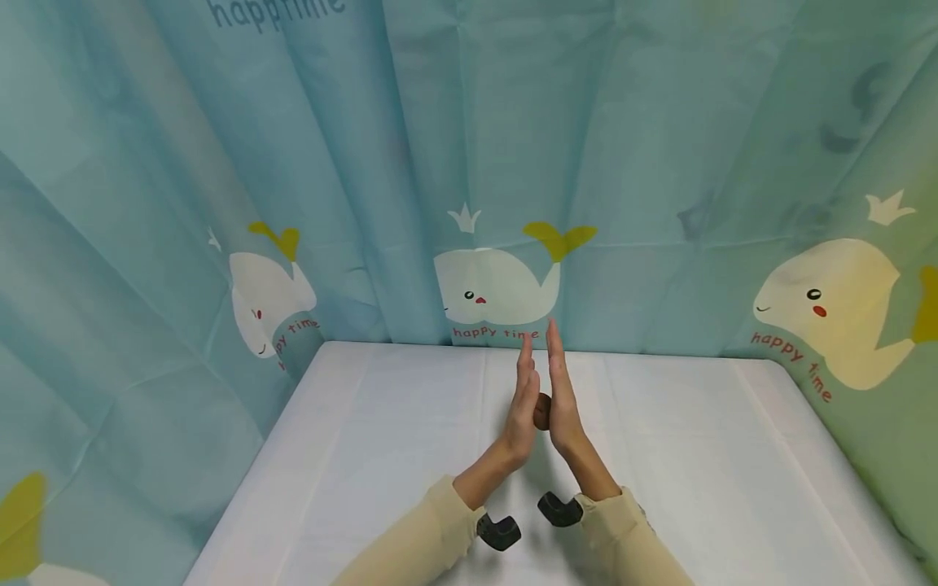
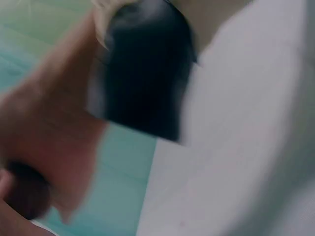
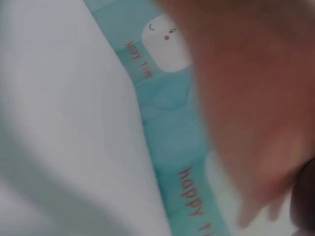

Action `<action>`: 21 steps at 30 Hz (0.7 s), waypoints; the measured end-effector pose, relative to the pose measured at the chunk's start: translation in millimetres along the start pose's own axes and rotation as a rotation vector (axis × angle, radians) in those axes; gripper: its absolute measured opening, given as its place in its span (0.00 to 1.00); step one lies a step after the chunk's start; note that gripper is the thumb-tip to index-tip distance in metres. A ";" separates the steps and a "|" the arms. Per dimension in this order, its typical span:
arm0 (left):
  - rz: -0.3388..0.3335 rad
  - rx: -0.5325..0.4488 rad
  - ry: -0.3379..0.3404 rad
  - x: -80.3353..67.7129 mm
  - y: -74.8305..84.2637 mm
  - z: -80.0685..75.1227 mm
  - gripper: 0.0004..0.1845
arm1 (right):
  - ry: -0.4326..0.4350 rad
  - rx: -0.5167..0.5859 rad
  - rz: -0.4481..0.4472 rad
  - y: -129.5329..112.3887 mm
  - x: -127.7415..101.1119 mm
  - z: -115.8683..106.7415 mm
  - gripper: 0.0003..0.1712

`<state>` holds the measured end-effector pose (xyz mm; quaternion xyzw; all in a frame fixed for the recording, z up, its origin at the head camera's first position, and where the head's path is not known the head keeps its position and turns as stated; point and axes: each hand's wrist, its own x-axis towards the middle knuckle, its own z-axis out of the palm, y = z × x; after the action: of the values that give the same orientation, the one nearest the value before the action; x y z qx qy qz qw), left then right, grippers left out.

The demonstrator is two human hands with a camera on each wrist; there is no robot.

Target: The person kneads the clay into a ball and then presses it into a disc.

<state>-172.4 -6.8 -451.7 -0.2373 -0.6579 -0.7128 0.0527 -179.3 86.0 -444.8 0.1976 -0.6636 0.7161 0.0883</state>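
A small dark brown rounded object [image 1: 542,412] sits between the two palms, above the table. On its left side, my left hand [image 1: 522,413] presses against it with the fingers straight and pointing up and away. From the other side my right hand [image 1: 563,403] presses it too, its fingers also straight. The fingertips of the two hands are a little apart. In the left wrist view the brown object [image 2: 30,194] is blurred at the lower left. The right wrist view shows only part of the brown object [image 3: 304,201] at its right edge. Its exact kind cannot be told.
A white table [image 1: 396,407] lies beneath the hands. Behind and beside it hangs a blue-green curtain [image 1: 506,122] printed with whales and lettering. Black curved pieces [image 1: 499,533] stick out at both wrists, beside the cream sleeves [image 1: 421,537].
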 end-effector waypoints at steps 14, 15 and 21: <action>0.017 0.025 0.155 14.2 -4.2 -10.5 0.32 | -0.090 -0.001 -0.052 -1.6 -16.0 13.4 0.32; 0.007 0.026 0.154 13.9 -5.8 -10.4 0.32 | -0.091 -0.007 -0.059 -3.8 -15.8 13.3 0.33; -0.027 0.027 0.072 2.3 -8.6 -3.2 0.33 | -0.044 -0.030 -0.061 -8.6 -6.7 7.0 0.32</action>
<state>-178.7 -8.3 -458.7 -0.2019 -0.6684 -0.7125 0.0697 -168.7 80.9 -439.3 0.2320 -0.6696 0.6986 0.0986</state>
